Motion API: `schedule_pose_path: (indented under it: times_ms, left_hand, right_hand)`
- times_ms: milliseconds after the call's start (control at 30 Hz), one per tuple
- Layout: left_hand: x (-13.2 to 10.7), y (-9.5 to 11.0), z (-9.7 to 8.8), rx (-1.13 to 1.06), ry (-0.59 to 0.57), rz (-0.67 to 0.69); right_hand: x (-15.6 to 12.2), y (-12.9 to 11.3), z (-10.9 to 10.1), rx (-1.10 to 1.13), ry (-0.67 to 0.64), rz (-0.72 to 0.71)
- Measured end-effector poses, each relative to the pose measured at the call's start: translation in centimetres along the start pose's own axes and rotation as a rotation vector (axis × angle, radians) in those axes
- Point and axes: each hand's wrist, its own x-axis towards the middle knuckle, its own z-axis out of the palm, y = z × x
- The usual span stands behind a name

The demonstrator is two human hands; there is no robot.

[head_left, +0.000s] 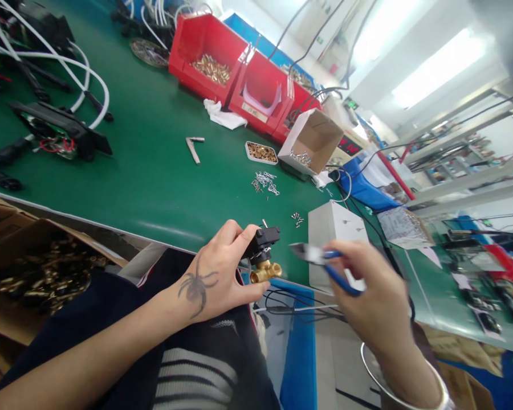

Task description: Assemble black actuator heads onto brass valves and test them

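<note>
My left hand (222,267) grips a brass valve (265,272) with a black housing (267,234) on top, held over the front edge of the green bench. A thin pin sticks up beside the housing. To the right of it, my right hand (374,296) is closed around blue-handled pliers (342,273). Their metal jaws point left toward the valve, apart from it. Small screws (297,219) and a pile of metal clips (265,182) lie on the bench beyond the valve.
Red bins (209,57) of brass parts stand at the back. A white box (333,228) sits right of the valve, near a small cardboard box (312,139). Cabled black units (64,131) lie at left. A carton of brass parts (47,273) stands below the bench edge.
</note>
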Motion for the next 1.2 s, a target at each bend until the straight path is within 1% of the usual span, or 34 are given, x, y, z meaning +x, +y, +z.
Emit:
schedule_pose_path:
  times_ms: [33,67,100,133,167,200,233,267,300,333,367,400,433,467,500,533,567,600,633,700,733,767,800,867,900,933,967,1033,1067,1100,1133,1200]
  left_hand:
    - [0.04,0.02,0.0,0.0,0.001,0.006]
    - [0.08,0.04,0.0,0.002,-0.002,0.009]
    - [0.11,0.06,0.0,0.003,-0.005,0.009]
    - [0.13,0.08,0.0,0.002,-0.011,0.006]
    - [0.14,0.09,0.01,0.001,-0.014,0.001]
    - [0.14,0.1,0.01,0.001,-0.014,-0.004]
    - [0.14,0.11,0.02,0.0,-0.014,-0.008]
    - [0.14,0.11,0.04,0.001,-0.013,-0.011]
    - [0.14,0.11,0.07,0.004,-0.015,-0.011]
    - [0.16,0.11,0.09,0.006,-0.017,-0.008]
    - [0.18,0.1,0.12,0.008,-0.017,-0.002]
    - [0.2,0.08,0.14,0.01,-0.016,0.007]
    - [0.23,0.07,0.15,0.015,-0.011,0.014]
    - [0.25,0.05,0.15,0.02,-0.006,0.02]
    - [0.28,0.04,0.14,0.023,-0.001,0.021]
    - [0.3,0.04,0.13,0.023,0.0,0.02]
    - [0.32,0.05,0.12,0.021,-0.003,0.017]
    - [0.35,0.08,0.11,0.019,-0.005,0.014]
    - [0.38,0.11,0.12,0.019,-0.007,0.012]
    - [0.45,0.15,0.15,0.036,-0.007,0.016]
    - [0.48,0.16,0.18,0.047,-0.004,0.02]
    - [0.5,0.14,0.2,0.052,-0.003,0.024]
    - [0.52,0.12,0.21,0.052,-0.004,0.027]
    - [0.51,0.08,0.23,0.041,-0.007,0.02]
    - [0.51,0.07,0.23,0.036,-0.01,0.015]
    - [0.51,0.09,0.23,0.033,-0.011,0.012]
    - [0.51,0.12,0.24,0.034,-0.01,0.014]
    - [0.54,0.21,0.26,0.046,-0.007,0.026]
    - [0.56,0.25,0.27,0.056,-0.005,0.034]
    - [0.58,0.27,0.28,0.064,-0.004,0.038]
    - [0.6,0.27,0.27,0.068,-0.004,0.04]
    - [0.63,0.22,0.25,0.058,-0.006,0.031]
  right_hand:
    - [0.05,-0.01,-0.18,0.024,0.191,0.092]
    - [0.09,-0.03,-0.28,0.05,0.349,0.162]
    - [0.15,-0.04,-0.3,0.07,0.414,0.177]
    - [0.21,-0.04,-0.24,0.074,0.364,0.14]
    - [0.29,-0.02,-0.16,0.063,0.215,0.062]
    - [0.37,0.01,-0.11,0.044,0.026,-0.031]
    - [0.44,0.04,-0.12,0.022,-0.127,-0.094]
    - [0.48,0.06,-0.21,0.009,-0.186,-0.108]
    - [0.5,0.06,-0.35,0.003,-0.115,-0.059]
    - [0.49,0.03,-0.5,0.014,0.053,0.021]
    - [0.47,0.0,-0.6,0.028,0.259,0.106]
    - [0.44,-0.04,-0.62,0.04,0.399,0.153]
    - [0.43,-0.05,-0.54,0.046,0.434,0.146]
    - [0.45,-0.03,-0.41,0.05,0.374,0.093]
    - [0.48,0.02,-0.26,0.048,0.227,0.005]
    - [0.54,0.09,-0.14,0.035,0.051,-0.082]
    - [0.59,0.17,-0.09,0.018,-0.083,-0.125]
    - [0.63,0.24,-0.09,0.007,-0.111,-0.117]
    - [0.64,0.28,-0.14,0.008,-0.017,-0.049]
    - [0.55,0.33,-0.14,0.059,0.321,0.11]
    - [0.48,0.35,-0.04,0.088,0.446,0.148]
    - [0.4,0.39,0.1,0.104,0.453,0.13]
    - [0.35,0.45,0.26,0.1,0.342,0.067]
    - [0.33,0.58,0.38,0.03,-0.048,-0.088]
    - [0.35,0.63,0.28,-0.003,-0.174,-0.115]
    - [0.37,0.63,0.1,-0.022,-0.171,-0.089]
    - [0.39,0.59,-0.11,-0.02,-0.042,-0.022]
    - [0.39,0.41,-0.41,0.024,0.342,0.132]
    - [0.37,0.31,-0.41,0.049,0.431,0.149]
    - [0.37,0.25,-0.33,0.058,0.402,0.117]
    - [0.37,0.22,-0.21,0.051,0.265,0.046]
    - [0.42,0.26,-0.03,0.001,-0.096,-0.097]
